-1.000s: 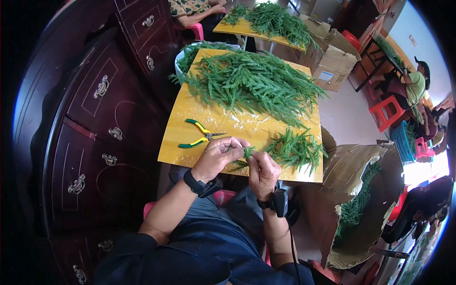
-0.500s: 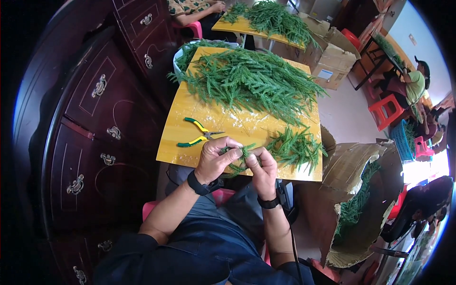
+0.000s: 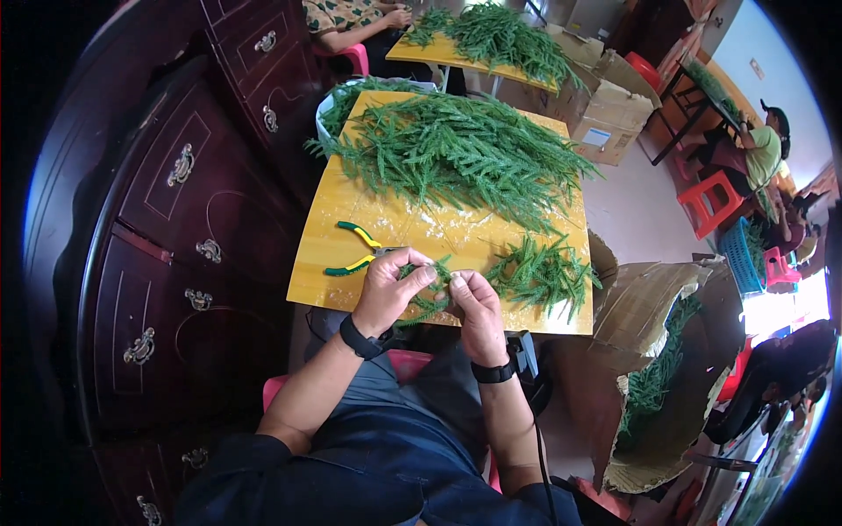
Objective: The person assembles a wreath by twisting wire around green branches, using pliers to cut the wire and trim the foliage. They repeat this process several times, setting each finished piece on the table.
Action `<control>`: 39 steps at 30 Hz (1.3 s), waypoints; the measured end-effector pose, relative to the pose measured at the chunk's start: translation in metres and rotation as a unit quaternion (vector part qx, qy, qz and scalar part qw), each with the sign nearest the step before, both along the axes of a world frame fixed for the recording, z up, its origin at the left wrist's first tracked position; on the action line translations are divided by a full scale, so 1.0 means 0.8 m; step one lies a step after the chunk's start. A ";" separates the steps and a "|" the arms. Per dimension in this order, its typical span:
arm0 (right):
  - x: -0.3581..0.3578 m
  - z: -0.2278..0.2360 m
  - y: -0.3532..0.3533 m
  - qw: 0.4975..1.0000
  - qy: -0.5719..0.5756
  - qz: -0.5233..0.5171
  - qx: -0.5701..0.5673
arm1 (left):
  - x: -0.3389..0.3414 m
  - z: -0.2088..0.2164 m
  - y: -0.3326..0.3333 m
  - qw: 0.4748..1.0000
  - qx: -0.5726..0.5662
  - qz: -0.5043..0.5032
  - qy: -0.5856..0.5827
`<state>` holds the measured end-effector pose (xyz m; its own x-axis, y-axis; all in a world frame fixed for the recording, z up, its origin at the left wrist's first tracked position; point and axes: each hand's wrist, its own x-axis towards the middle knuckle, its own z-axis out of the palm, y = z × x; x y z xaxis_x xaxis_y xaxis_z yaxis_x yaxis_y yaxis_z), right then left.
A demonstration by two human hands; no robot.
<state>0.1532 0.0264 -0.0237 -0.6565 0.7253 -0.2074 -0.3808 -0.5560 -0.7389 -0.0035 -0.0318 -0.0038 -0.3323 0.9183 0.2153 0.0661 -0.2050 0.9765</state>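
Observation:
Close to the table's front edge, my left hand (image 3: 386, 291) is closed with thumb and finger pinching a small green artificial pine sprig (image 3: 430, 305). My right hand (image 3: 479, 314) meets it from the right, its thumb and forefinger pinched on the same sprig. Some of the sprig is hidden behind my fingers. Green-and-yellow pliers (image 3: 355, 250) lie with handles spread just beyond my left hand, their jaws partly covered by it. A small heap of short sprigs (image 3: 545, 273) rests right of my right hand. Farther back spreads a big pile of green branches (image 3: 465, 149).
Under all this is a yellow table (image 3: 317, 235) strewn with white flecks. A torn cardboard box (image 3: 645, 302) holding greenery stands at the right. Dark wooden drawers (image 3: 175, 237) line the left. Another greenery-covered table (image 3: 412, 51) stands behind, and people sit farther off.
Both hands have shifted slightly left and nearer me, and my left hand now covers more of the pliers' jaws. The sprig hangs lower between my fingers.

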 end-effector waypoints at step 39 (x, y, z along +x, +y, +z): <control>0.021 -0.009 0.018 0.998 -0.027 0.041 0.047 | 0.007 -0.001 0.002 1.000 -0.009 -0.024 -0.017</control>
<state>0.1700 0.0410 -0.0310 -0.7044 0.6872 -0.1779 -0.2945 -0.5109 -0.8076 0.0021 -0.0303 -0.0042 -0.2953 0.9366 0.1884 0.0243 -0.1898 0.9815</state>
